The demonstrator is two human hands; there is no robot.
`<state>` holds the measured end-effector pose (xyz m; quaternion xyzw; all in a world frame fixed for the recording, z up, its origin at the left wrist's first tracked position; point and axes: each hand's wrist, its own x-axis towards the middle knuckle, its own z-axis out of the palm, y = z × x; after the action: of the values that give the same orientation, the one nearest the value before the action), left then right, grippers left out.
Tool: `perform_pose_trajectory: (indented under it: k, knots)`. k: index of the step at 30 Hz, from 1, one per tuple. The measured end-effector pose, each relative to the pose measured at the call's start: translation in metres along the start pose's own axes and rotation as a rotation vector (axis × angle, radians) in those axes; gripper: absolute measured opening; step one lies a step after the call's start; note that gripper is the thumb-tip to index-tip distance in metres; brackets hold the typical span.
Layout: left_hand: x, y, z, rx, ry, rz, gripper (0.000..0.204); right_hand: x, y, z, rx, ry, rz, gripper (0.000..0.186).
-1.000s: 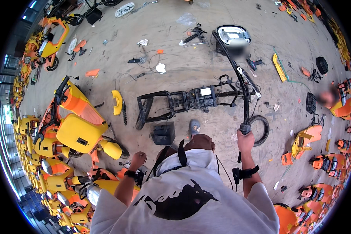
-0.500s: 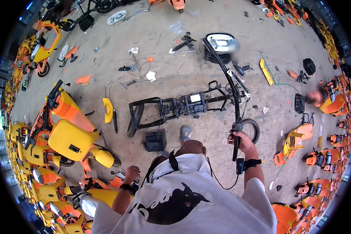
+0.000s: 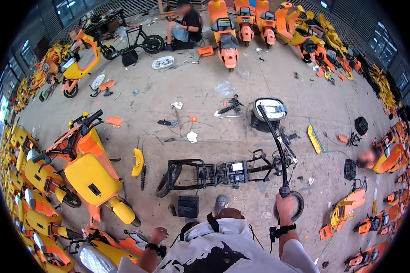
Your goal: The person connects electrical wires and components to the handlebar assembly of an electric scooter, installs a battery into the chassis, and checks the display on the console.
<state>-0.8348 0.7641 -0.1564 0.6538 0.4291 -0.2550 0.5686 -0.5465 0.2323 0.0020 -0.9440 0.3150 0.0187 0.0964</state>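
The right hand (image 3: 284,205), right of centre in the lower frame, is closed around the near end of a black handlebar (image 3: 281,157); the left hand (image 3: 158,235), lower left of centre, hangs half-curled, with nothing visible in it. The handlebar joins a black scooter frame (image 3: 208,175) lying across the centre. The frame looks stripped of its bodywork, while the handlebar, front wheel (image 3: 298,208) and rear wheel (image 3: 163,187) remain in place. Just below it, a black box (image 3: 188,206) sits on the floor (image 3: 241,136), its contents hidden. Above right, 1 pale oval panel (image 3: 272,109) covers a black crate (image 3: 259,124), hiding its inside. At right, a black basket (image 3: 350,169) shows no clear contents.
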Motion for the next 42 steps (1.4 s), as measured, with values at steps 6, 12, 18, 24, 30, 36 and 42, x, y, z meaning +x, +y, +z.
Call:
perform_pose_trajectory:
  k: [6, 12, 18, 24, 30, 36, 42]
  knots:
    - [-0.008, -0.036, -0.006, -0.063, 0.098, 0.004, 0.020, 0.030, 0.022, -0.004, 0.860, -0.654, 0.134, 0.022]
    - [-0.012, -0.077, -0.010, -0.201, 0.057, -0.040, 0.021, 0.041, 0.043, 0.001, 1.241, -1.031, 0.342, 0.019]
    - [-0.021, -0.100, -0.013, -0.187, 0.113, -0.095, 0.020, 0.038, 0.031, 0.017, 0.984, -0.839, 0.234, 0.018]
    - [-0.019, -0.088, -0.002, -0.186, 0.073, -0.067, 0.020, 0.021, 0.025, 0.052, 0.073, 0.249, -0.097, 0.028]
    - [-0.016, -0.072, 0.005, -0.183, 0.118, -0.007, 0.020, 0.036, 0.025, 0.023, 0.735, -0.489, 0.185, 0.027]
    - [-0.036, -0.086, 0.004, -0.172, 0.187, -0.056, 0.019, 0.016, 0.018, -0.018, 1.237, -1.043, 0.293, 0.029]
    - [-0.036, -0.106, 0.006, -0.232, 0.204, -0.075, 0.019, 0.036, 0.048, 0.003, 1.166, -1.051, 0.268, 0.035]
